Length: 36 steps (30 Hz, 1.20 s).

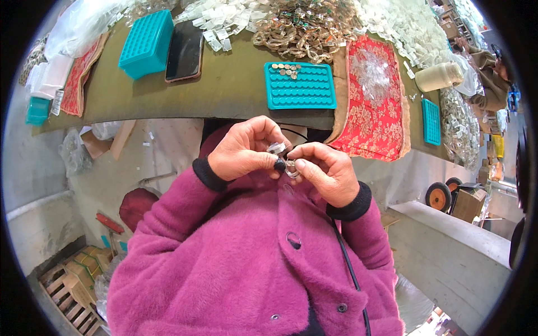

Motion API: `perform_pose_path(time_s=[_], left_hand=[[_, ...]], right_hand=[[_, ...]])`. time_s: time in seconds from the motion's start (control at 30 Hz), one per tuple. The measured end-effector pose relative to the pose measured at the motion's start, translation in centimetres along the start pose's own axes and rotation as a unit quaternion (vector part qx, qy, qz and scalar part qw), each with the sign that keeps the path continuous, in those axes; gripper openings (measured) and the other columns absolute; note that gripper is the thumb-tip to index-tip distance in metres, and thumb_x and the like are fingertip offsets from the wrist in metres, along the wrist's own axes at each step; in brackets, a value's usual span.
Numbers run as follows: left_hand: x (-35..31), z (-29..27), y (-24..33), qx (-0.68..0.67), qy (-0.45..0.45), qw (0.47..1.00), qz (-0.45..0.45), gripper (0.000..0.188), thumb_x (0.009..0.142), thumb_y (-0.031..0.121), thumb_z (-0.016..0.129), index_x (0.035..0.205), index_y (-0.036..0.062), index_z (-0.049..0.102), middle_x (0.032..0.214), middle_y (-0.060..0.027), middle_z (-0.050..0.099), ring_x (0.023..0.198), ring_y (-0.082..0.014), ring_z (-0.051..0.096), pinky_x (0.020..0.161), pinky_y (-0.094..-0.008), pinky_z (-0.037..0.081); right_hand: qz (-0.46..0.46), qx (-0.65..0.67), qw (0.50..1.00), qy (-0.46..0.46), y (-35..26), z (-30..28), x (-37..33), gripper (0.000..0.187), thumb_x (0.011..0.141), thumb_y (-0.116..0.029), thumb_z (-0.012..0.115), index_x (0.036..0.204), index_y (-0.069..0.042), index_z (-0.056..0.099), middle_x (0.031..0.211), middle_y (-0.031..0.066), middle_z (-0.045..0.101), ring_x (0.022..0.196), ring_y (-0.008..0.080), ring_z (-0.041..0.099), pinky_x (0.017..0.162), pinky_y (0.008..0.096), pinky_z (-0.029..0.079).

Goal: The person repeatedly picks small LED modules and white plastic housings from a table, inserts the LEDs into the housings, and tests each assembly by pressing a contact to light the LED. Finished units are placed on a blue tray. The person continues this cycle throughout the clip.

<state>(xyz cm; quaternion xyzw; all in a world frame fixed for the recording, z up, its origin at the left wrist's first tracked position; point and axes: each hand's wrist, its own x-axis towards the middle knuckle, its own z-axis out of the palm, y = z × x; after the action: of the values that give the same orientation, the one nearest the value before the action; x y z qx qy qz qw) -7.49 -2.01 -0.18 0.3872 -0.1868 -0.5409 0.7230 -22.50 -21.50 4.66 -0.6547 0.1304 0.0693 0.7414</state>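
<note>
Close in front of my chest, just short of the table edge, both hands are held together. My left hand (246,148) pinches a small pale, shiny piece (276,148) between thumb and fingers. A small black thing (279,164) sits at its thumb tip; I cannot tell whether it is a thumb cover. My right hand (330,173) is closed, its thumb and forefinger gripping a small shiny coiled loop (291,168) beside the left thumb. Whether the two pieces are joined is too small to see. Beyond the hands, a teal ridged tray (300,89) carries several small round metal discs (287,70).
A heap of amber wire-like loops (308,28) and piles of small white plastic pieces (230,17) cover the table's far side. A red floral cloth (375,120) overhangs the edge. Stacked teal trays (147,45), a phone (184,53) and a cream bottle (439,77) stand around.
</note>
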Motion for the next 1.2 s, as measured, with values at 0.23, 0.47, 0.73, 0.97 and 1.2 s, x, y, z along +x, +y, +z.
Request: perform_pose_path(time_s=[0.23, 0.47, 0.73, 0.97, 1.2], left_hand=[[-0.8, -0.1, 0.1, -0.026, 0.064, 0.997, 0.045, 0.031, 0.088, -0.008, 0.078, 0.102, 0.0059, 0.053, 0.108, -0.0130, 0.067, 0.091, -0.0188, 0.070, 0.066, -0.0326, 0.066], [-1.0, -0.2, -0.4, -0.029, 0.075, 0.995, 0.063, 0.037, 0.087, -0.008, 0.080, 0.108, 0.0054, 0.052, 0.108, -0.0130, 0.068, 0.091, -0.0198, 0.070, 0.071, -0.0351, 0.064], [1.0, 0.4, 6.0, 0.068, 0.199, 0.954, 0.213, 0.022, 0.091, -0.011, 0.072, 0.109, -0.0013, 0.064, 0.100, -0.0128, 0.070, 0.090, -0.0192, 0.071, 0.072, -0.0355, 0.065], [8.9, -4.3, 22.0, 0.377, 0.325, 0.761, 0.416, 0.013, 0.093, -0.001, 0.069, 0.105, -0.0044, 0.071, 0.096, -0.0104, 0.073, 0.083, -0.0184, 0.075, 0.080, -0.0299, 0.060], [17.3, -11.3, 30.2, 0.868, 0.304, 0.335, 0.203, 0.038, 0.090, 0.016, 0.073, 0.128, 0.0147, 0.074, 0.095, -0.0143, 0.075, 0.082, -0.0301, 0.074, 0.078, -0.0415, 0.060]], right_hand=[[-0.063, -0.074, 0.993, 0.063, -0.8, -0.6, -0.2, 0.016, 0.096, 0.005, 0.071, 0.112, 0.005, 0.073, 0.100, 0.0053, 0.070, 0.081, 0.0117, 0.069, 0.074, 0.0250, 0.057], [-0.062, -0.110, 0.989, 0.073, -0.2, -1.1, 0.7, 0.016, 0.101, 0.003, 0.066, 0.117, 0.005, 0.069, 0.096, 0.0060, 0.071, 0.080, 0.0105, 0.067, 0.072, 0.0234, 0.055], [-0.084, -0.088, 0.981, 0.154, 0.7, -3.6, 3.2, 0.015, 0.103, -0.003, 0.065, 0.116, 0.002, 0.070, 0.091, 0.0057, 0.073, 0.073, 0.0083, 0.067, 0.067, 0.0231, 0.056], [-0.024, -0.059, 0.985, 0.158, 1.4, -5.8, 4.8, 0.016, 0.106, -0.007, 0.063, 0.119, 0.002, 0.067, 0.091, 0.0078, 0.070, 0.067, 0.0082, 0.064, 0.055, 0.0225, 0.055], [-0.018, -0.013, 0.988, 0.151, 0.9, -6.4, 5.0, 0.016, 0.105, -0.005, 0.063, 0.119, 0.004, 0.067, 0.090, 0.0089, 0.070, 0.064, 0.0090, 0.064, 0.052, 0.0225, 0.055]])
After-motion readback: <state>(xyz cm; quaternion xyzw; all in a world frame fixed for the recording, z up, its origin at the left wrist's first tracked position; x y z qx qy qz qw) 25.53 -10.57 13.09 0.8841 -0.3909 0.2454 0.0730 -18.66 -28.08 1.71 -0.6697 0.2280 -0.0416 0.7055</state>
